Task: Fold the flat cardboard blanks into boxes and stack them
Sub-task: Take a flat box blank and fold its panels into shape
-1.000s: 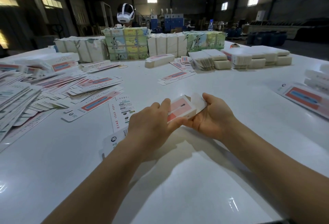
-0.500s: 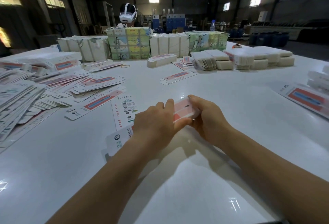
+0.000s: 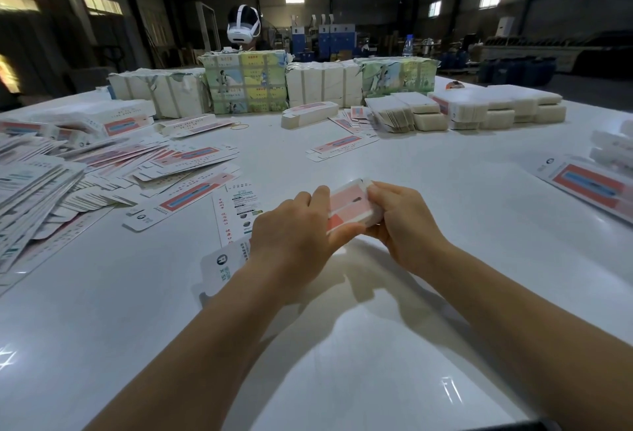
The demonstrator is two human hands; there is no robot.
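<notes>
A long white and pink carton point(image 3: 349, 206) is held just above the white table point(image 3: 342, 362), half hidden by both hands. My left hand point(image 3: 294, 235) grips its middle, thumb under and fingers over the top. My right hand point(image 3: 400, 221) curls round its right end, where the end flap lies folded in. The carton's left end point(image 3: 222, 261), white with a round logo, sticks out below my left wrist. A wide heap of flat blanks point(image 3: 102, 170) covers the table's left side.
Stacks of blanks point(image 3: 493, 107) and wrapped bundles point(image 3: 246, 83) line the far edge, where a person wearing a headset point(image 3: 242, 25) stands. One blank point(image 3: 342, 146) lies mid-table, another blank point(image 3: 589, 187) at the right edge beside white boxes point(image 3: 613, 150).
The white end flap that stuck out past my right hand has been folded in, and my right fingers have closed round that end. Both hands shifted slightly.
</notes>
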